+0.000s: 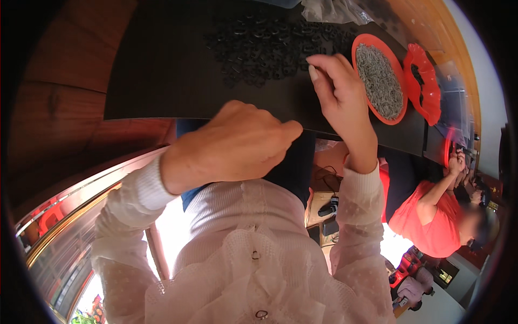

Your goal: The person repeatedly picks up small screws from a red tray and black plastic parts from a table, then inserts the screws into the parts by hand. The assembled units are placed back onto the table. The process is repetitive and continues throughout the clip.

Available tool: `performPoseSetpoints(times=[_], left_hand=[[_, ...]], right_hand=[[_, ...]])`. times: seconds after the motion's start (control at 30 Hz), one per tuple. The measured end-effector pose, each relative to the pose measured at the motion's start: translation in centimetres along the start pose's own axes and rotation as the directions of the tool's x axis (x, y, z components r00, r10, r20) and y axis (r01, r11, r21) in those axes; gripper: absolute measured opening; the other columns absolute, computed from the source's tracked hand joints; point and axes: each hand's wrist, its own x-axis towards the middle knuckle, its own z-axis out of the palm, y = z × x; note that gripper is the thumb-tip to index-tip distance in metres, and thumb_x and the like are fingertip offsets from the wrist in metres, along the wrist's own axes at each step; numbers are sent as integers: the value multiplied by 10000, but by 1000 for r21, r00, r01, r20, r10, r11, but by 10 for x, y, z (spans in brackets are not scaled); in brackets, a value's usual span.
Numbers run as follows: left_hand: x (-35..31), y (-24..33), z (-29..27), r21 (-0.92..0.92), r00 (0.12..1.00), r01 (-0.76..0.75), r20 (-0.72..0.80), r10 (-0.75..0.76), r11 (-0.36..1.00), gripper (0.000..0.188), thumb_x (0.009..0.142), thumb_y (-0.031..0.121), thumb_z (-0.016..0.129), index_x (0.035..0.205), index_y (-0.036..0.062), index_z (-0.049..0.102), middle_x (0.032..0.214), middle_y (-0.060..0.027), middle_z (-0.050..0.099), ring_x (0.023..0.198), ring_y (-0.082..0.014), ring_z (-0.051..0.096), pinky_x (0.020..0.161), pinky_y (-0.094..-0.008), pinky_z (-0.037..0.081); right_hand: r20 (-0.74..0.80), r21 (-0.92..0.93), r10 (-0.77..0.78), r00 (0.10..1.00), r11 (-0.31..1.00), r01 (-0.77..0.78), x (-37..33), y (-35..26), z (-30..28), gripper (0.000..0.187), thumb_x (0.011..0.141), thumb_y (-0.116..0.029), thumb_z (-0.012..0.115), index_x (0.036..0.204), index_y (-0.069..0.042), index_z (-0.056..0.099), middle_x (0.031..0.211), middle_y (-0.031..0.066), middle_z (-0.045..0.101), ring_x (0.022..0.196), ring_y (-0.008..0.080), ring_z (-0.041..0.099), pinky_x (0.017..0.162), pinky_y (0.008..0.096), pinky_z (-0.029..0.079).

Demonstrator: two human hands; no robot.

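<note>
My left hand (232,141) is curled closed over the near edge of the dark table (162,81), its thumb pressed against the bent fingers. Whatever it holds is hidden. My right hand (345,94) is raised over the table, thumb and forefinger brought together in a pinch; anything between the tips is too small to make out. Just beyond those fingertips lie many small black plastic parts (259,46), loosely spread. Close beside the right hand, a round orange-red bowl (399,116) holds a heap of small grey metal pieces, perhaps screws or pins.
Right of the bowl stands a red wavy-rimmed dish (431,102) with dark pieces inside. Clear plastic bags (337,11) lie at the far edge. A person in a red shirt (426,221) sits to the right, hands raised at work. Wooden flooring (65,86) shows at left.
</note>
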Motion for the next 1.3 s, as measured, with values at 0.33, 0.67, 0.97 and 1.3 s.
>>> performPoseSetpoints(times=[0.33,0.67,0.97,1.3], left_hand=[[2,-38,11,101,920,54,-392,-10,993,128,813,108,591,934,67,606,741,-97,611,671,-290,618,572,-396,481],[-12,-28,24,-38,874,-84,-482,56,996,124,782,49,610,905,37,612,708,-99,595,622,-286,600,548,-376,483],[0,-32,26,-240,835,-169,-550,10,956,70,801,62,611,860,32,632,702,-108,613,602,-292,606,526,-361,476],[-3,-33,30,-199,846,-201,-529,68,959,156,737,93,657,648,61,532,594,-68,517,531,-267,538,470,-364,411]], right_hand=[[219,-261,26,975,965,33,7,-2,0,217,835,-155,654,1029,-83,590,907,95,560,752,297,613,623,384,494],[247,-308,-19,969,946,97,14,-13,10,203,830,-150,641,1017,-94,587,904,89,576,747,323,619,601,403,503],[206,-246,-158,966,947,208,54,-20,27,199,840,-143,615,1028,-87,579,937,95,586,794,337,619,645,429,505],[268,-253,-96,959,953,166,48,-14,8,187,843,-101,614,1028,-76,596,900,106,562,775,319,603,646,397,483]])
